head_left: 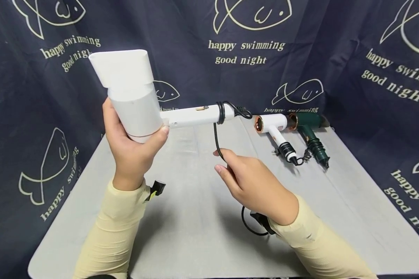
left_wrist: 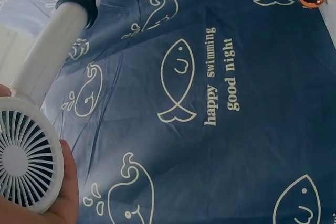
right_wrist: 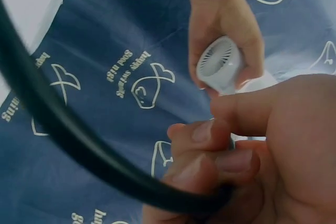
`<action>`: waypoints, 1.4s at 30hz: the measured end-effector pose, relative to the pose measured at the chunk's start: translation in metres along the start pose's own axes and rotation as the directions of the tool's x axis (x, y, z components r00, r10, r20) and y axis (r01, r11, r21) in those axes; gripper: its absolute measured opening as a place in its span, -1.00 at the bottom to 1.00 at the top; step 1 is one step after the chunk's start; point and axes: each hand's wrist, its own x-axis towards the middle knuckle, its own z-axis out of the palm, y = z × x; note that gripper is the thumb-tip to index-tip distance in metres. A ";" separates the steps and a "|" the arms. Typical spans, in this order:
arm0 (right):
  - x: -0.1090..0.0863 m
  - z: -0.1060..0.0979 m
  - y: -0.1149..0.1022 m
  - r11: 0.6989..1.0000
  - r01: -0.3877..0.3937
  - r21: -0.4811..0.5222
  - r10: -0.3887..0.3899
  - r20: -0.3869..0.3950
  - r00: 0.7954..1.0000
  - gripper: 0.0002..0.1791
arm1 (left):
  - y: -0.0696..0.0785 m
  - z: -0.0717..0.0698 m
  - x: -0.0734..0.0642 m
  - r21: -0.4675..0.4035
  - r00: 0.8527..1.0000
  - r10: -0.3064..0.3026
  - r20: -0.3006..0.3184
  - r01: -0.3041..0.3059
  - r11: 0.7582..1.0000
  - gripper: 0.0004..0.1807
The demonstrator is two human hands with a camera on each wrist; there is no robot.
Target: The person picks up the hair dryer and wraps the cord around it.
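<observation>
My left hand (head_left: 130,155) grips a white hair dryer (head_left: 134,108) round its barrel, above the table. The wide flat nozzle (head_left: 122,68) points up and the handle (head_left: 192,116) reaches to the right. In the left wrist view the round slotted air inlet (left_wrist: 26,161) faces the camera. Several turns of black cord (head_left: 221,112) are wound round the handle's end. From there the cord drops to my right hand (head_left: 256,184), whose curled fingers (right_wrist: 194,177) hold it below the handle. A loose loop of cord hangs beneath the right wrist.
At the back right of the grey table (head_left: 195,240) lie a white hair dryer (head_left: 274,124) with a copper-coloured rim and a dark green one (head_left: 309,122), side by side, their cords wound round the handles. Dark blue printed curtains (head_left: 181,35) surround the table.
</observation>
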 end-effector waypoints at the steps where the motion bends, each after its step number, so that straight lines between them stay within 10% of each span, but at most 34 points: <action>1: -0.001 -0.001 -0.002 1.000 0.008 -0.006 -0.008 -0.008 1.000 -0.69 | 0.000 0.000 0.000 0.006 1.000 0.000 0.003 0.000 1.000 -0.15; 8: -0.008 -0.016 -0.014 0.995 0.103 0.008 -0.101 -0.139 0.985 -0.78 | 0.003 0.001 -0.001 0.087 0.999 -0.009 0.041 0.005 0.996 -0.17; 17: -0.005 -0.032 -0.012 0.966 0.259 -0.014 -0.247 -0.353 0.902 -0.72 | 0.011 0.001 -0.002 0.213 0.991 -0.039 0.128 0.011 0.977 -0.13; 26: -0.003 -0.049 0.001 0.961 0.271 -0.046 -0.264 -0.432 0.862 -0.72 | 0.017 -0.001 -0.004 0.213 0.964 -0.069 0.255 0.014 0.977 -0.07; 36: -0.002 -0.056 0.011 0.975 0.222 -0.018 -0.205 -0.467 0.860 -0.66 | 0.002 -0.013 -0.010 0.253 0.909 0.022 0.417 -0.140 0.957 -0.09; 42: -0.001 -0.059 0.016 0.966 0.251 0.063 -0.193 -0.473 0.860 -0.78 | 0.002 -0.013 -0.012 0.192 0.900 0.057 0.432 -0.154 0.969 -0.09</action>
